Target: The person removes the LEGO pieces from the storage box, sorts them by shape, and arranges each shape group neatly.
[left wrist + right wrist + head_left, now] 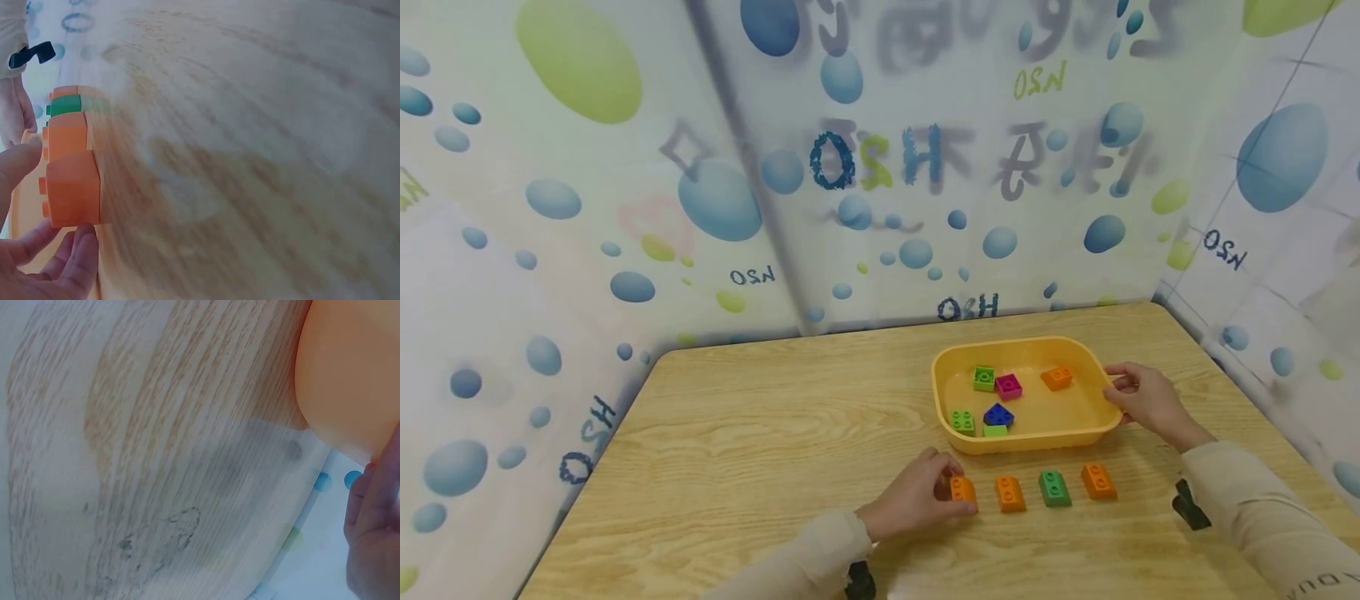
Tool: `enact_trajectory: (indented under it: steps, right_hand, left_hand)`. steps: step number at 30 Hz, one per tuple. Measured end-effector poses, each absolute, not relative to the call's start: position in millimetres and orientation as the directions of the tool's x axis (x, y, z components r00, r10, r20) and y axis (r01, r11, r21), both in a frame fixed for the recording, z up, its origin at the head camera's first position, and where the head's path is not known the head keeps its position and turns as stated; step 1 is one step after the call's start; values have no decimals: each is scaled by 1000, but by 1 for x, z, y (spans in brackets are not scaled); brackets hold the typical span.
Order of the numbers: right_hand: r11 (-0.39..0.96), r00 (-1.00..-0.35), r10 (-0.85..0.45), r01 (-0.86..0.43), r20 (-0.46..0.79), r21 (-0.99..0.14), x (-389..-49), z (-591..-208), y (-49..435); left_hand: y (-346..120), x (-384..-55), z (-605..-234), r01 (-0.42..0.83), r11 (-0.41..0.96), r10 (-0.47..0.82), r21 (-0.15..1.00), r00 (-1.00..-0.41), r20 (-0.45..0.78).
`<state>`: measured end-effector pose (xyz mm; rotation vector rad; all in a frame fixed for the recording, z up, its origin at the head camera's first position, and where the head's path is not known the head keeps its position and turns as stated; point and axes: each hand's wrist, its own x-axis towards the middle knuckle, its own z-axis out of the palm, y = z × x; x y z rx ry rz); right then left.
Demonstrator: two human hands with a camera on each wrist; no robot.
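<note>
Four toy building blocks with studs stand in a row on the table. My left hand holds the leftmost orange block between thumb and fingers; in the left wrist view the fingertips touch that block's near end. To its right come another orange block, a green block and an orange block. My right hand grips the right end of a yellow-orange plastic tray. The right wrist view shows those fingers at the tray's wall.
Inside the tray lie several blocks: a light green one, a magenta one, an orange one, a blue triangular one and more green. A patterned curtain surrounds the wooden table.
</note>
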<state>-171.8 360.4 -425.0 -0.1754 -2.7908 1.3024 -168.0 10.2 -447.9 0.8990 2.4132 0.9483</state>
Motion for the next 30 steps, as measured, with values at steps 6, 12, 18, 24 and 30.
enact_trajectory:
  steps: [6,12,18,24,30]
  right_hand:
    - [635,-992,125,76,5,-768,-173,-425,361]
    - [640,-992,128,79,5,-764,-173,-425,362]
    - [642,-991,131,82,3,-762,-173,-425,362]
    - [641,-992,127,71,14,-764,-172,-426,362]
    - [627,-990,142,75,18,-775,-172,-427,360]
  left_hand:
    - [8,-170,-450,483,526,725,700,-685,-72]
    - [5,-170,-451,510,509,738,694,-674,-46]
    - [4,-169,-452,542,504,740,673,-672,-13]
    - [2,-167,-454,541,505,735,673,-678,-5]
    - [-2,-168,-443,503,529,716,684,-697,-41]
